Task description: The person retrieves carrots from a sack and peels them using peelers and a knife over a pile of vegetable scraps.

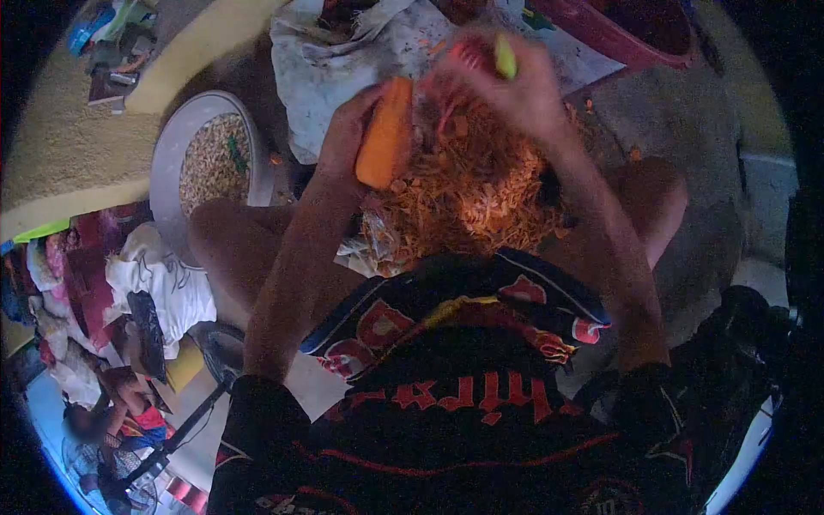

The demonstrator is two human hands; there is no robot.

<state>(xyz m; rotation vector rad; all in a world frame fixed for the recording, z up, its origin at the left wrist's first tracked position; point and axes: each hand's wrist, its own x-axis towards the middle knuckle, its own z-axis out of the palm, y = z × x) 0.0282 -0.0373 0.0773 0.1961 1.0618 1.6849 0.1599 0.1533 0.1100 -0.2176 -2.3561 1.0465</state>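
Note:
A large peeled orange piece, long and blocky, [386,137] stands in my left hand [348,129], whose fingers wrap round its left side. Up and to the right, my right hand [524,90] is closed round a tool with a yellow-green part [505,57] and a red part; motion blurs it. Between and below my hands lies a big heap of orange shreds [481,189], spread between my legs. The tool is apart from the orange piece.
A white basin [163,163] of pale small pieces stands at the left. A whitish sheet [309,86] lies ahead, a red tub [661,56] at the upper right. Clothes [163,287], a fan [221,350] and another person [129,399] are at the lower left.

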